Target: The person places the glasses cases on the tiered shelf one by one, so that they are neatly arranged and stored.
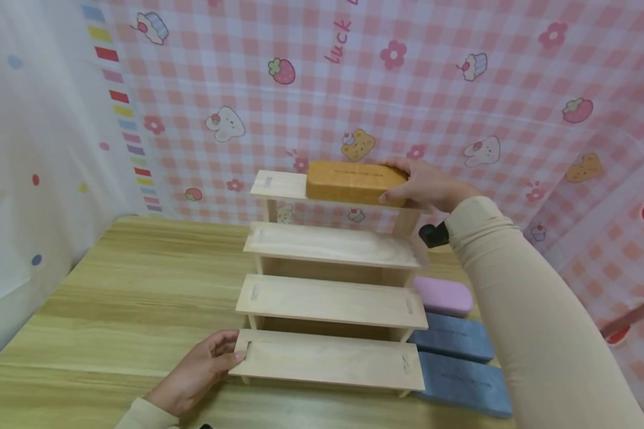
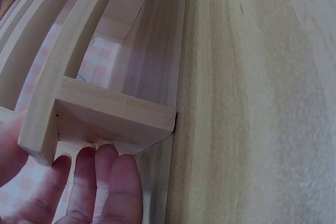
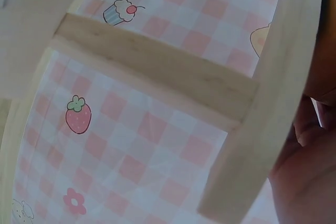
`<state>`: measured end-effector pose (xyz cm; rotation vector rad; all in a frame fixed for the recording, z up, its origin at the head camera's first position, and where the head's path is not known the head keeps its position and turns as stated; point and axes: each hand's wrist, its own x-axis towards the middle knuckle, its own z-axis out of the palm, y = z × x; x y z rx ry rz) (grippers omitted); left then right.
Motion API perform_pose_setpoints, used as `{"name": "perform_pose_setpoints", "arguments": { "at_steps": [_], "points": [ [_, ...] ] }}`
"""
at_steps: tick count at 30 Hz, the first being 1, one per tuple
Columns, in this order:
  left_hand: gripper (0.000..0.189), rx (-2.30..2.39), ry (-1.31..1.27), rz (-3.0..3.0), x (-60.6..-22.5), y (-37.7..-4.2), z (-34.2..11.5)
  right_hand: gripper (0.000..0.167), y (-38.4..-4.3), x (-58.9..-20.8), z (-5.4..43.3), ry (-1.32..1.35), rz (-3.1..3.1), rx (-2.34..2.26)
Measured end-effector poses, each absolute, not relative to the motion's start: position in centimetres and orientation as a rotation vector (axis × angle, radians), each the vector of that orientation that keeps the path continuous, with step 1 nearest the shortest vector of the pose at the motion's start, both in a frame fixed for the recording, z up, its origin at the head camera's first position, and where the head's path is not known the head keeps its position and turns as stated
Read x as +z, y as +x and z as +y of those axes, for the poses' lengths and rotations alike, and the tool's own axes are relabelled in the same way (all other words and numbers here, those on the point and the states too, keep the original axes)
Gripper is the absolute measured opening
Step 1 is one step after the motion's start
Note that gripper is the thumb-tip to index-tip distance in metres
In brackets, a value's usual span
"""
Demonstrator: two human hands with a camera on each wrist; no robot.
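A stepped wooden display rack (image 1: 330, 304) with several shelves stands on the table. On its top shelf lies an orange-brown oblong case (image 1: 349, 182) with small dark lettering, toward the right side. My right hand (image 1: 426, 185) grips the case's right end, thumb at the front and fingers over the back. My left hand (image 1: 198, 369) holds the left end of the lowest shelf (image 1: 327, 360), with the thumb at its edge. In the left wrist view, the fingers (image 2: 105, 182) reach beneath that shelf beside its support. The right wrist view shows the rack's top frame (image 3: 157, 72), with part of the right hand (image 3: 307, 182) at the edge.
Right of the rack, a pink case (image 1: 444, 296) and two grey-blue cases (image 1: 453, 336) lie in a row on the wood-grain table (image 1: 139, 298). A pink checked cloth (image 1: 322, 101) hangs behind, and a white dotted cloth (image 1: 37, 137) hangs at the left.
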<state>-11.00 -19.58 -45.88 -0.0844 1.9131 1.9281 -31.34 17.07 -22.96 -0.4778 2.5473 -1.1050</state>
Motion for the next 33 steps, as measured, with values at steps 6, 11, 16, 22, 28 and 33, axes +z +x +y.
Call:
{"name": "perform_pose_setpoints", "arguments": {
  "at_steps": [6,11,16,22,28,33],
  "points": [
    [0.06,1.93,-0.079,1.902,-45.96,-10.99,-19.57,0.078,-31.67,-23.0,17.15,-0.471,2.496,-1.123],
    [0.06,1.935,-0.065,1.889,-46.06,-11.03,-19.58,0.079,-31.8,-23.1,17.2,-0.478,2.496,-1.111],
    [0.06,1.935,-0.07,1.894,-46.09,-11.06,-19.58,0.078,-31.81,-23.09,17.17,-0.496,2.524,-1.076],
    [0.059,1.933,-0.081,1.905,-46.09,-11.05,-19.53,0.079,-31.83,-23.11,17.11,-0.488,2.538,-1.051],
    [0.058,1.935,-0.085,1.913,-46.07,-10.99,-19.41,0.087,-31.68,-22.99,17.26,-0.464,2.554,-1.023],
    [0.059,1.93,-0.097,1.92,-46.09,-11.0,-19.48,0.094,-31.14,-22.39,17.71,-0.461,2.618,-1.033]
  ]
}}
